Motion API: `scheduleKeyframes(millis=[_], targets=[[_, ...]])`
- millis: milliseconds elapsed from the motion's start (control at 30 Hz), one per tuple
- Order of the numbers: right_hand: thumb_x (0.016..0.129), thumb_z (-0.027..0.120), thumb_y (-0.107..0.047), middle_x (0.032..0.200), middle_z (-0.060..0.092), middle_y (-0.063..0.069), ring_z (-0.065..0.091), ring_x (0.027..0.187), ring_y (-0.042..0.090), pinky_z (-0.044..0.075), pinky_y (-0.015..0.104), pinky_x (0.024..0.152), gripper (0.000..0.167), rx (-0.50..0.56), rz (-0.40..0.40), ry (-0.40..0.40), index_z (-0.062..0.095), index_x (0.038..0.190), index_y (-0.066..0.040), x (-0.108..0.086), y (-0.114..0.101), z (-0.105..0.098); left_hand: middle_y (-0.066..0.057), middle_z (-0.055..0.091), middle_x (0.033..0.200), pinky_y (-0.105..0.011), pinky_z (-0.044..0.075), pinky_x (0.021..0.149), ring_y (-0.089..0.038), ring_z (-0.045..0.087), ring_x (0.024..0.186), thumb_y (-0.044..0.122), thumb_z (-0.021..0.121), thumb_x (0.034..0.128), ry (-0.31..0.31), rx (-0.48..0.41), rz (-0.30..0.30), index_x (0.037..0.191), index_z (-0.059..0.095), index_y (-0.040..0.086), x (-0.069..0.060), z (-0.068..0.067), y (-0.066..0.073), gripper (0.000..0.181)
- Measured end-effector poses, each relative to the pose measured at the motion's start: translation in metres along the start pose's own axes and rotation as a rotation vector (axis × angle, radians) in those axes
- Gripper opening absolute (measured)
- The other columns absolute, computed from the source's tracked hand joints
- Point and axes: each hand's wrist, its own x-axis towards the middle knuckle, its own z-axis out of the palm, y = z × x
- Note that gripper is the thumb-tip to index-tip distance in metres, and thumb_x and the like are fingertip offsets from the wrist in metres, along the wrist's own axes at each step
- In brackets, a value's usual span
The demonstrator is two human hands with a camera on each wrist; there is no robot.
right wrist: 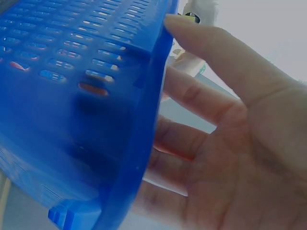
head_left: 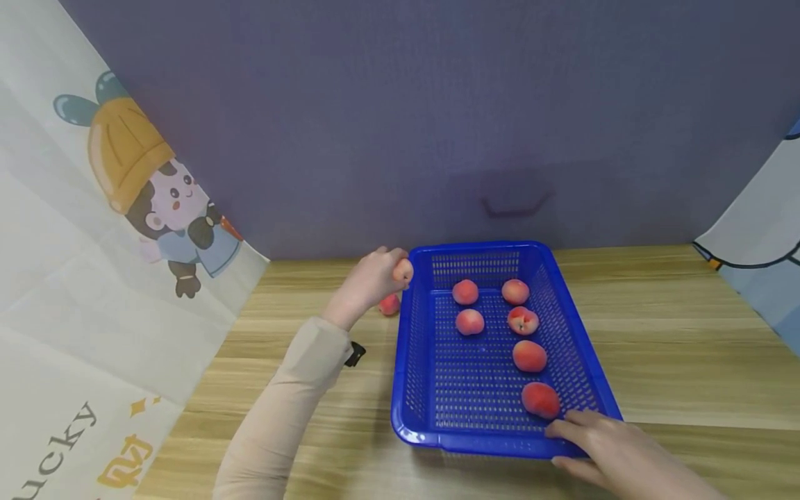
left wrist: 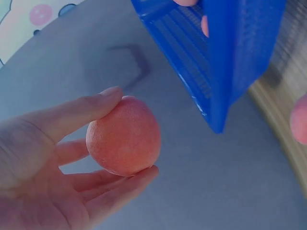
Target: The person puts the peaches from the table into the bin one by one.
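My left hand [head_left: 373, 277] pinches a peach [left wrist: 123, 136] between thumb and fingertips, just off the left rim of a blue plastic basket [head_left: 592, 361]. In the left wrist view the peach is pink-orange, apart from the basket wall. At the basket's near right corner, my right hand [head_left: 600, 444] grips the rim, with thumb outside and fingers over the edge. Several peaches lie inside: two toward the left, the others in a row along the right, among them a split-looking peach [head_left: 523, 321] and a redder peach [head_left: 540, 400] close to the right hand.
Another peach [head_left: 389, 304] lies on the wooden table [head_left: 650, 326] left of the basket, partly under my left hand. A grey-blue panel [head_left: 387, 125] stands behind the basket. White printed cloth [head_left: 75, 292] covers the left side.
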Motion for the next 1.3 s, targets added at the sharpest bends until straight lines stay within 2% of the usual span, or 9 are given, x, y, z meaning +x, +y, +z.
scheduleKeyframes(millis=[300,433,533,700,900,1167,1300], targets=[[0.08,0.058,-0.042,0.094,0.062,0.01,0.06,0.081,0.03,0.049,0.046,0.061,0.034,-0.01,-0.021,0.018,0.062,0.096,-0.012,-0.001,-0.002,-0.001,-0.012,0.061,0.102,-0.035,0.046,0.077,-0.025,0.054,0.093,0.017,0.068,0.0739,-0.034,0.022,0.08,0.112,0.056,0.002,0.001,-0.007,0.022,0.043],[0.08,0.059,-0.041,0.093,0.062,0.009,0.06,0.079,0.029,0.049,0.045,0.061,0.033,-0.019,-0.03,0.029,0.062,0.096,-0.012,-0.001,-0.002,-0.001,-0.009,0.06,0.094,-0.033,0.046,0.073,-0.023,0.052,0.088,0.017,0.069,0.073,-0.049,0.0,0.099,0.107,0.057,0.005,0.001,-0.008,0.028,0.038],[0.08,0.059,-0.042,0.092,0.062,0.009,0.06,0.079,0.029,0.049,0.045,0.06,0.034,-0.02,-0.028,0.027,0.062,0.096,-0.012,-0.001,-0.003,-0.002,-0.007,0.06,0.094,-0.031,0.045,0.074,-0.021,0.051,0.089,0.018,0.068,0.0742,-0.072,-0.024,0.102,0.107,0.057,0.006,0.001,-0.008,0.033,0.037],[0.079,0.058,-0.042,0.094,0.062,0.01,0.06,0.081,0.031,0.049,0.046,0.062,0.035,-0.008,-0.012,0.012,0.063,0.096,-0.011,-0.001,-0.005,-0.003,-0.006,0.059,0.095,-0.03,0.044,0.076,-0.019,0.051,0.092,0.019,0.067,0.0755,-0.094,-0.051,0.127,0.107,0.057,0.007,0.001,-0.008,0.041,0.035],[0.079,0.058,-0.043,0.094,0.062,0.009,0.06,0.081,0.03,0.049,0.047,0.062,0.036,0.0,-0.002,-0.004,0.063,0.097,-0.012,-0.001,-0.006,-0.003,-0.005,0.059,0.095,-0.029,0.043,0.076,-0.019,0.051,0.094,0.018,0.068,0.0758,-0.097,-0.043,0.172,0.107,0.058,0.007,0.001,-0.006,0.048,0.034],[0.079,0.059,-0.042,0.091,0.063,0.007,0.06,0.078,0.027,0.05,0.043,0.06,0.033,-0.029,-0.036,0.039,0.063,0.095,-0.013,-0.001,-0.005,-0.002,-0.005,0.058,0.092,-0.029,0.043,0.074,-0.019,0.051,0.091,0.018,0.067,0.0758,-0.089,-0.031,0.205,0.107,0.058,0.007,0.001,-0.002,0.056,0.034],[0.079,0.059,-0.042,0.091,0.062,0.007,0.06,0.078,0.027,0.05,0.043,0.061,0.033,-0.025,-0.033,0.035,0.063,0.095,-0.013,-0.002,-0.005,-0.002,-0.005,0.058,0.095,-0.028,0.044,0.075,-0.018,0.051,0.092,0.019,0.066,0.0764,-0.11,-0.029,0.201,0.109,0.057,0.007,0.002,-0.001,0.061,0.036]])
